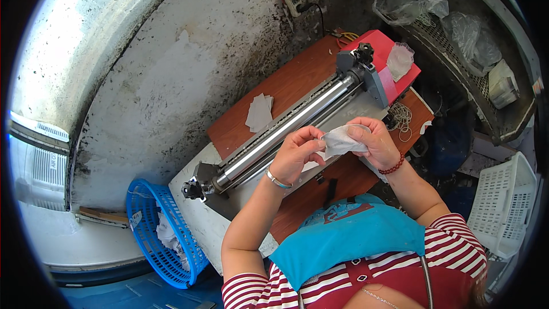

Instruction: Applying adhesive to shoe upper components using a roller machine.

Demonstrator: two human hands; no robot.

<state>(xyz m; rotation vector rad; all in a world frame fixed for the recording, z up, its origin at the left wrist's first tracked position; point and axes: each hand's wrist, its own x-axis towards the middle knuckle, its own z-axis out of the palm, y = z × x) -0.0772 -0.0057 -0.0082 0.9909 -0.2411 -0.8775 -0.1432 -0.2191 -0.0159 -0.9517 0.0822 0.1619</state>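
Observation:
Above the near side of a roller machine, my right hand (376, 144) grips a small stack of thin white cut pieces (342, 141), thumb on top. My left hand (297, 154) pinches the left edge of the same pieces between thumb and fingers. Whether they are paper or cloth I cannot tell. Behind my hands the machine's long steel roller (286, 129) runs slantwise between two dark end brackets with black knobs. Similar white pieces (260, 113) lie on the brown wooden board (303, 74) beyond the roller. Another pale piece (400, 61) rests on the red housing (374, 40).
A blue basket (134, 194) with white pieces inside stands at the left. To the right is a white basket (500, 206). Plastic bags (472, 40) lie on a shelf at the upper right. Coiled string (401, 120) sits beside the machine. A stained wall (189, 68) rises behind.

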